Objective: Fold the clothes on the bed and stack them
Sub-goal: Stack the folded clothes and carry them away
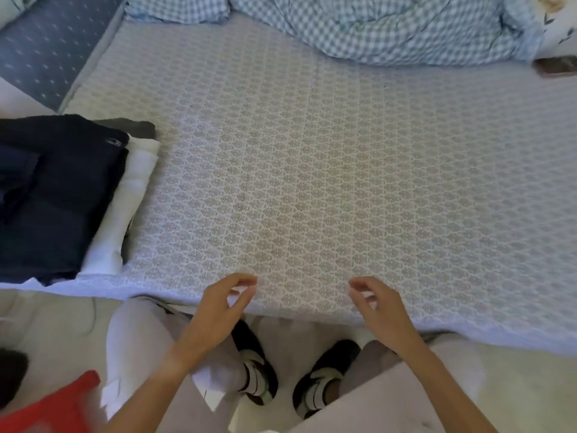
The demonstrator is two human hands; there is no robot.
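Note:
A stack of folded clothes lies at the bed's left edge: a dark navy garment (53, 195) on top, a white one (131, 207) under it, a grey piece (137, 128) peeking out behind. My left hand (224, 304) and my right hand (381, 310) hover side by side over the bed's near edge, fingers loosely curled, holding nothing. Both are well to the right of the stack.
The bed (312, 167) carries a patterned sheet. A crumpled checked blanket (374, 29) lies at the far side. A phone (555, 67) rests at the far right. A red object (53, 407) sits on the floor at lower left. My feet in dark shoes (256, 364) stand below the bed edge.

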